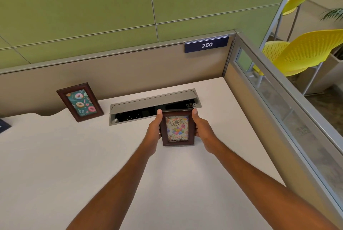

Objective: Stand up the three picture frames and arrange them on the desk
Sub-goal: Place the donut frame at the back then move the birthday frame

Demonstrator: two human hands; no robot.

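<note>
A dark wood picture frame with a birthday picture (177,128) stands upright on the white desk (65,155), just in front of the cable trough. My left hand (155,129) grips its left side and my right hand (201,127) grips its right side, thumbs on the top corners. A second wood frame with a doughnut picture (80,102) stands upright at the back left, next to the partition. At the far left edge only a dark blue corner (4,125) of some flat thing shows; I cannot tell if it is a frame.
An open grey cable trough (154,106) is sunk into the desk behind the held frame. Beige partitions (130,66) close the desk at the back and on the right, with a "250" sign (206,45). Yellow chairs (300,53) stand beyond the right partition.
</note>
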